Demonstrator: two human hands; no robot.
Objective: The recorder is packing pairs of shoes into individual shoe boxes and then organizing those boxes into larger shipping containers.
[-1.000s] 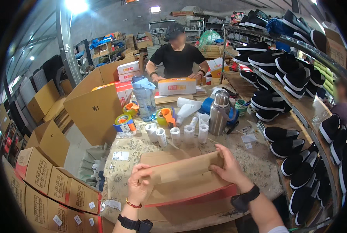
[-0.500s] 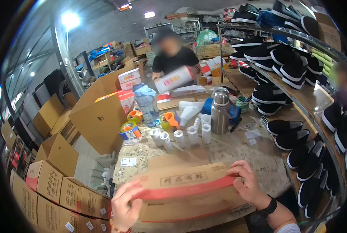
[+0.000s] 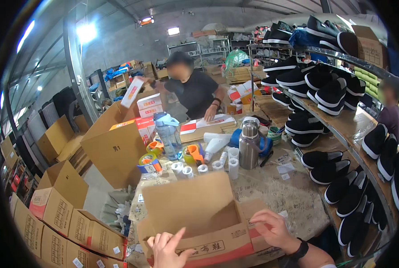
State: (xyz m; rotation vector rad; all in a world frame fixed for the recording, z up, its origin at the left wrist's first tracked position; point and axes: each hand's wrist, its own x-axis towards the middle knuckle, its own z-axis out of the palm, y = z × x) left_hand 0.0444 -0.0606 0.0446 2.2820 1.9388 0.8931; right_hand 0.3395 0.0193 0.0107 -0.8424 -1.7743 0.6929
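Note:
A brown cardboard box (image 3: pixel 208 248) with a red band along its lower edge stands on the worktable (image 3: pixel 297 192) in front of me. Its top is open, and the large back flap (image 3: pixel 188 196) is raised. At the front left, my left hand (image 3: pixel 167 250) touches the box wall with thumb and fingers spread. Over the right side flap (image 3: pixel 255 206) is my right hand (image 3: pixel 273 228), its fingers bent but apart from the thumb. Whether those fingertips press on the flap I cannot tell.
Beyond the box stand several white rolls (image 3: pixel 217 166), tape dispensers (image 3: pixel 150 164), a blue bottle (image 3: pixel 168 136) and a steel flask (image 3: pixel 249 145). Shoe racks (image 3: pixel 342 116) line the right; cartons (image 3: pixel 54 207) fill the left. A co-worker (image 3: pixel 195 89) across the table holds a white box.
The flattened cardboard between my hands has opened into a box with its back flap raised. My left hand moved right and nearer. The co-worker's white box swung to the left.

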